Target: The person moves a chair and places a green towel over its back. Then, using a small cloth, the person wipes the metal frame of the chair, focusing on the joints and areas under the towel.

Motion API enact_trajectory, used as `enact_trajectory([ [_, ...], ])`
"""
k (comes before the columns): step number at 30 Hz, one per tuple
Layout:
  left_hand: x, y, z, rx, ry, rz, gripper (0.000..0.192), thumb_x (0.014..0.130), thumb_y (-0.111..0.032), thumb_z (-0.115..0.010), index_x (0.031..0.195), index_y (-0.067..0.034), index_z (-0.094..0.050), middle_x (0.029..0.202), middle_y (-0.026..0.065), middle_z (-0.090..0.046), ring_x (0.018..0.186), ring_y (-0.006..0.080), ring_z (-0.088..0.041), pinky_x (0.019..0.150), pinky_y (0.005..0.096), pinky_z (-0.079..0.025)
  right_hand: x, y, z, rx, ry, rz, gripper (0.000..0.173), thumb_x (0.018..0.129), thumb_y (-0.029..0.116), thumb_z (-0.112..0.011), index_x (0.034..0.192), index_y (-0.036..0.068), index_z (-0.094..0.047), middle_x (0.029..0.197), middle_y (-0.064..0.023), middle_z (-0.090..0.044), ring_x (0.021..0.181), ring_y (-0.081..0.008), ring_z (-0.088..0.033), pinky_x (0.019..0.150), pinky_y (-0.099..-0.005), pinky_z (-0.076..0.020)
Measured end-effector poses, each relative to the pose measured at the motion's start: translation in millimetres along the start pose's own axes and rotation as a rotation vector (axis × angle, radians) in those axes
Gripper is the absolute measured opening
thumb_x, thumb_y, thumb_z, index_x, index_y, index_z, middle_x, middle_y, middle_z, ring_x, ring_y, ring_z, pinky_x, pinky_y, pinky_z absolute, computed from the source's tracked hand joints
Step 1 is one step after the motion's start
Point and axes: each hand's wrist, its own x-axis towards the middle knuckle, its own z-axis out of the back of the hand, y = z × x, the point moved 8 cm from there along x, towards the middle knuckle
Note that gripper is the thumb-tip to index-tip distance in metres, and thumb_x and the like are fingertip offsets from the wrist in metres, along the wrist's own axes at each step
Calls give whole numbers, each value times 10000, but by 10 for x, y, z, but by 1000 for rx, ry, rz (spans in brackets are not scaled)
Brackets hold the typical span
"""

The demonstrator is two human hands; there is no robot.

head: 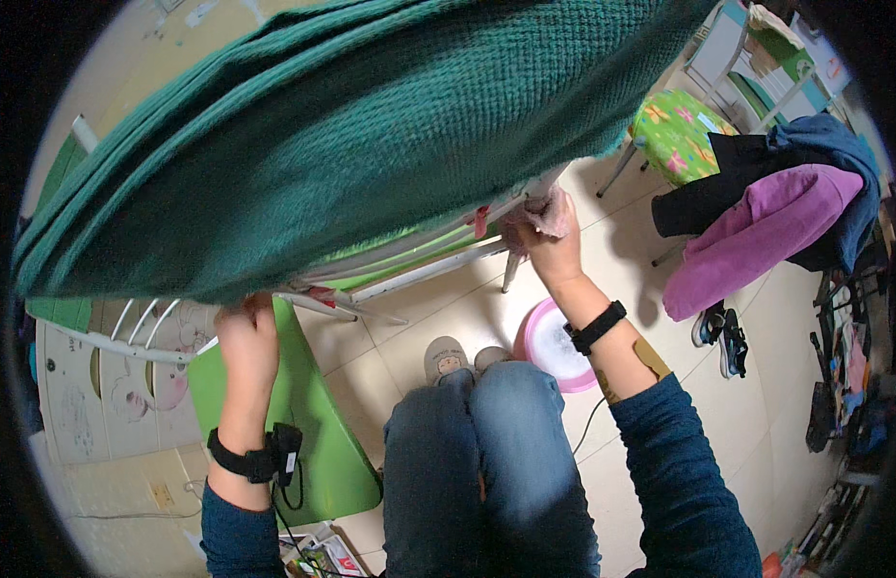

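Note:
A large green knit fabric fills the upper part of the view, close to the camera. My right hand grips a damp-looking pinkish-grey cloth, pressed to a white metal frame just below the knit. At the knit's lower left edge is my left hand, curled, its fingertips hidden under the fabric. Whether it holds the knit or the frame behind it, I cannot tell. A small red piece shows on the frame near the right hand.
A pink basin of suds stands on the tiled floor beside my slippers. To the left is a green folding-chair panel before white drawers. Rightward are a flowered seat, draped purple clothing and dark shoes.

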Motion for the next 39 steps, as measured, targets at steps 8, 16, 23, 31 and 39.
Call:
enact_trajectory([
  [8, -86, 77, -277, -379, -257, 154, 164, 862, -86, -488, 833, 71, -524, 679, 166, -497, 676, 238, -525, 645, 359, -421, -217, -448, -515, 144, -9, -28, 338, 784, 84, -653, 1085, 51, -502, 1005, -108, -478, 872, -289, -521, 812, -349, -448],
  [16, -93, 267, -413, -630, -189, 274, 195, 844, -44, -462, 975, 79, -538, 1015, 248, -566, 882, 369, -539, 823, 415, -417, -169, -304, -449, 708, 1, -302, 398, 806, -64, -566, 1174, 13, -436, 991, -104, -497, 993, -217, -534, 811, -367, -458],
  [23, -100, 213, -353, -277, -162, 123, 273, 843, -51, -455, 1065, 93, -523, 1077, 264, -555, 1002, 399, -504, 928, 429, -359, -133, -370, -415, 261, 91, -48, 436, 782, -28, -573, 1199, 56, -476, 1060, -161, -493, 980, -336, -517, 873, -382, -438],
  [31, -118, 175, -315, -234, -205, 52, 278, 850, -47, -443, 1073, 95, -529, 1091, 277, -553, 1013, 402, -503, 935, 431, -352, 68, -214, -277, 232, 396, -100, 375, 723, 188, -719, 1048, 72, -570, 1015, -145, -517, 978, -331, -477, 831, -404, -421],
  [39, -104, 376, -407, -359, -102, 183, 292, 862, -48, -430, 1103, 95, -513, 1134, 277, -542, 1058, 397, -498, 963, 411, -340, 89, -235, -318, 283, 509, -128, 451, 688, 401, -770, 926, 51, -614, 909, -153, -526, 842, -318, -491, 773, -375, -421],
])
